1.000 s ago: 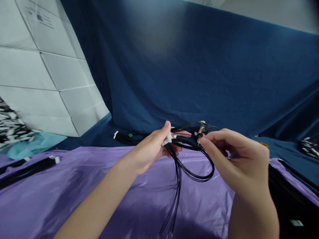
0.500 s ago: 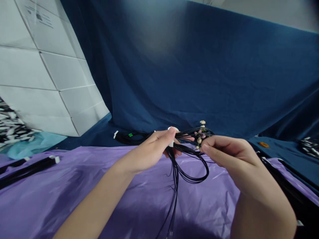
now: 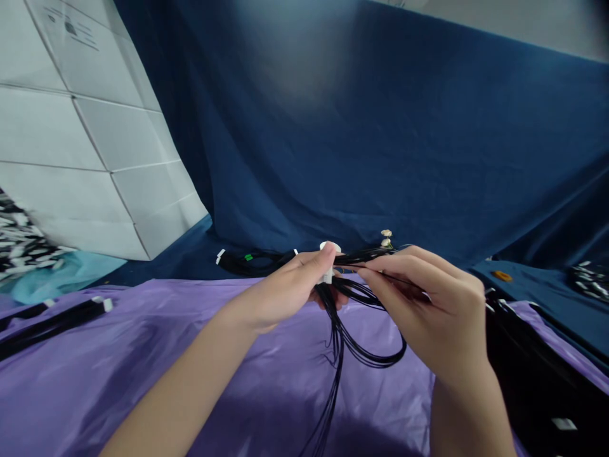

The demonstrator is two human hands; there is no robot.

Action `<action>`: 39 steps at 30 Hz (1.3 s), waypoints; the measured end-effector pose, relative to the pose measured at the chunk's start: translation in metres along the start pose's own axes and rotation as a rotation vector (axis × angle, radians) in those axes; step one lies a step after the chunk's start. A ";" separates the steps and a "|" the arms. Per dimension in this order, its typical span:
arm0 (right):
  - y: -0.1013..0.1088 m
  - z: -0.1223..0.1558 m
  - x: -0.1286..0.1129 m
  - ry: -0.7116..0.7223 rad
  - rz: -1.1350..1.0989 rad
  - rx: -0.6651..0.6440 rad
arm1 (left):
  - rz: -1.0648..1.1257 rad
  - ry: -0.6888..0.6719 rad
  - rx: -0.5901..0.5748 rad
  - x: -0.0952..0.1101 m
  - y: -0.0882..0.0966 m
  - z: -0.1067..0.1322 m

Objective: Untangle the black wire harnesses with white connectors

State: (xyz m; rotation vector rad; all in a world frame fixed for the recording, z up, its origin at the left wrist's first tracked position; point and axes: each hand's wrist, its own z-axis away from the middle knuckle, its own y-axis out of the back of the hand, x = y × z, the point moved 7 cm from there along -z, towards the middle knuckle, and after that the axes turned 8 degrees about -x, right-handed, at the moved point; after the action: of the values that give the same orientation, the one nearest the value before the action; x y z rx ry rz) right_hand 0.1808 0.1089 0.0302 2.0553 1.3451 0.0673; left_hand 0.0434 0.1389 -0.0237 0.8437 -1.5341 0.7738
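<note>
Above the middle of the purple sheet, my left hand (image 3: 290, 285) is closed around a bundle of thin black cables (image 3: 335, 330). A white connector (image 3: 328, 275) shows by its thumb, with a round white piece (image 3: 330, 246) just above. My right hand (image 3: 428, 292) pinches the upper strands to the right of that connector, thumb against fingers. One loop of the bundle curves below the hands, and loose ends hang down toward me. The strands' far ends are hidden behind my right hand.
Purple sheeting (image 3: 166, 362) covers the table. Black cable bundles with white ends (image 3: 52, 327) lie left, another (image 3: 252, 261) behind my left hand. White boxes (image 3: 95, 139) are stacked at left. Small cream flowers (image 3: 386, 238) and an orange ring (image 3: 502, 276) are farther back, before a blue curtain (image 3: 380, 127).
My right hand has moved left, closer to my left hand, and now grips the upper strands. The cable loop has swung slightly down and right. My left hand has stayed in place.
</note>
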 end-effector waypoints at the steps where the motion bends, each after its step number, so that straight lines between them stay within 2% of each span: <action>1: -0.001 0.000 -0.001 0.016 0.000 -0.001 | 0.020 -0.002 0.004 0.000 0.000 0.000; 7: -0.005 0.000 -0.008 0.065 -0.004 -0.011 | 0.060 0.010 0.035 -0.001 0.002 0.002; 13: -0.005 -0.002 -0.002 0.037 0.014 -0.008 | 0.014 0.038 -0.010 0.000 -0.001 0.002; 19: 0.009 -0.002 0.002 0.000 0.019 0.071 | 0.066 0.031 -0.029 0.000 -0.001 0.002; 21: 0.017 -0.001 0.009 -0.013 -0.010 0.140 | 0.111 0.013 -0.021 0.001 0.001 0.003; 23: 0.029 0.003 0.025 -0.052 -0.078 0.309 | 0.173 -0.018 -0.004 0.003 0.005 0.003; 25: 0.039 0.009 0.052 -0.178 -0.178 0.494 | 0.245 -0.061 0.018 0.007 0.008 0.004; 26: 0.035 0.009 0.068 -0.284 -0.240 0.476 | 0.283 -0.086 0.031 0.009 0.009 0.004; 28: 0.017 0.004 0.089 -0.447 -0.329 0.245 | 0.342 -0.131 0.063 0.013 0.011 0.004; 30: -0.002 0.000 0.090 -0.477 -0.359 0.015 | 0.365 -0.186 0.095 0.017 0.011 0.004; 31: -0.008 -0.002 0.084 -0.454 -0.360 -0.056 | 0.365 -0.220 0.111 0.019 0.011 0.004; 35: -0.026 -0.003 0.053 -0.375 -0.449 -0.184 | 0.340 -0.335 0.154 0.026 0.012 0.006; 39: -0.035 -0.003 0.035 -0.318 -0.606 -0.188 | 0.318 -0.320 0.191 0.025 0.012 0.006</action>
State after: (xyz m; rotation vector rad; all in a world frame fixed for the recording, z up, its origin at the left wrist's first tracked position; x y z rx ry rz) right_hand 0.1680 0.1479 0.0030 1.3670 1.6200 -0.3685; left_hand 0.0281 0.1382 0.0001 0.9069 -1.9308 1.0678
